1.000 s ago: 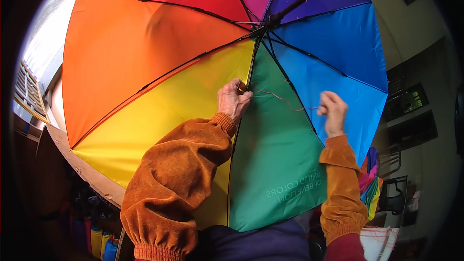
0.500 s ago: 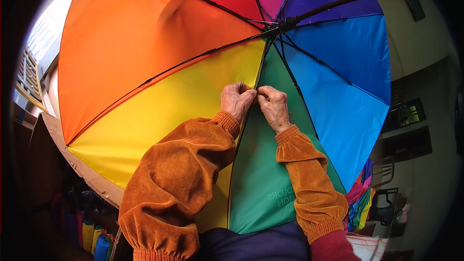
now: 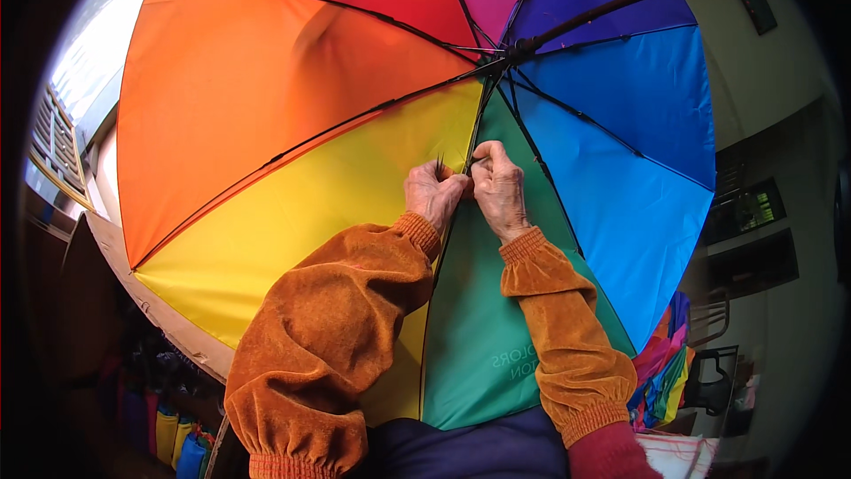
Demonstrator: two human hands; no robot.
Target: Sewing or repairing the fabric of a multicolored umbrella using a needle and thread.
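A rainbow-coloured umbrella (image 3: 301, 204) is spread open before me with its inner side up, showing black ribs and a black shaft (image 3: 603, 14). My left hand (image 3: 433, 194) is closed, thumb and finger pinching the black rib (image 3: 450, 235) between the yellow and green panels. Two thin dark points (image 3: 440, 163) stick up from this hand; the rest of that tool is hidden in the palm. Just across the rib, my right hand (image 3: 499, 188) is closed too, its fingertips pressed together at the rib. Whatever it pinches is too small to make out.
A brown board edge (image 3: 173, 324) runs under the umbrella at the left. Folded colourful umbrellas (image 3: 182, 443) lie low on the left, and more rainbow fabric (image 3: 665, 368) hangs at the right. A dark chair (image 3: 709, 381) stands beyond it.
My right hand has risen a little along the rib, its fingers now higher than my left hand's. The left hand keeps its pinch. In the picture, the umbrella has shifted slightly.
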